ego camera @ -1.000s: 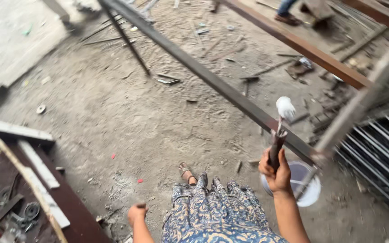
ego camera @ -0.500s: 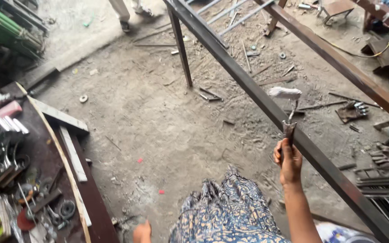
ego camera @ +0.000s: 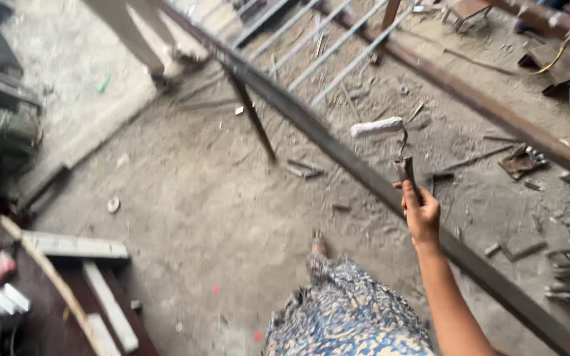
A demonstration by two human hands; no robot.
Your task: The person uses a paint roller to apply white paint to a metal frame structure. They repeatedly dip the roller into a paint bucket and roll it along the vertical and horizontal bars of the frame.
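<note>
My right hand (ego camera: 421,212) grips the dark handle of a small paint roller (ego camera: 379,127), whose pale sleeve lies across a long dark steel beam (ego camera: 311,128). The beam runs diagonally from the upper left to the lower right, raised on a thin metal leg (ego camera: 253,118). My left hand is out of sight. My patterned blue and yellow garment (ego camera: 348,313) and one sandalled foot (ego camera: 318,244) show at the bottom.
Dusty concrete floor (ego camera: 199,198) with metal offcuts scattered about. A rusty beam (ego camera: 496,109) and grey bars (ego camera: 338,49) lie behind. A dark bench (ego camera: 54,310) with white strips and tools stands lower left. Another person's foot (ego camera: 179,56) is at the top.
The view has swung up and left along the beam. My right hand has raised the roller onto the beam's upper face. My left hand, seen low earlier, has left the view.
</note>
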